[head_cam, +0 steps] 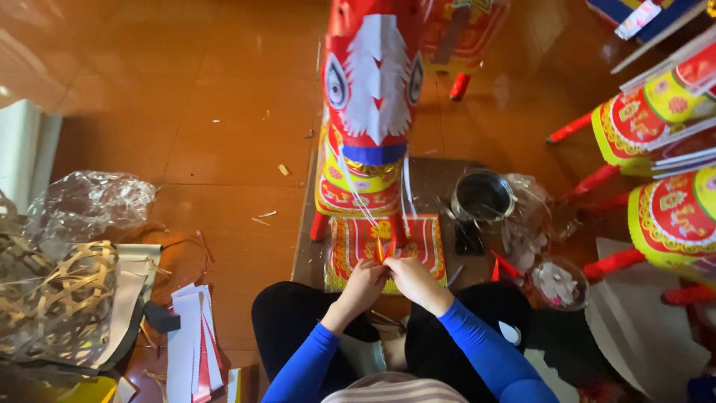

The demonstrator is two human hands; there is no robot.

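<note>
While seated, both hands, left [363, 285] & right [412, 277], grip pinched on red strip [382, 250] by paper horse [371, 112].

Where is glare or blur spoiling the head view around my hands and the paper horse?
Head view: window glare washes the floor at upper left; the paper horse is sharp and evenly lit; left hand and right hand are slightly soft; the small strip pinched between them is hard to resolve; edges bow from wide-angle distortion.

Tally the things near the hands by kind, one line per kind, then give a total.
Paper horse figures: 4, front one, behind it, two at right
Metal pot: 1
Woven basket: 1
Paper strip stack: 1
Total: 7
</note>
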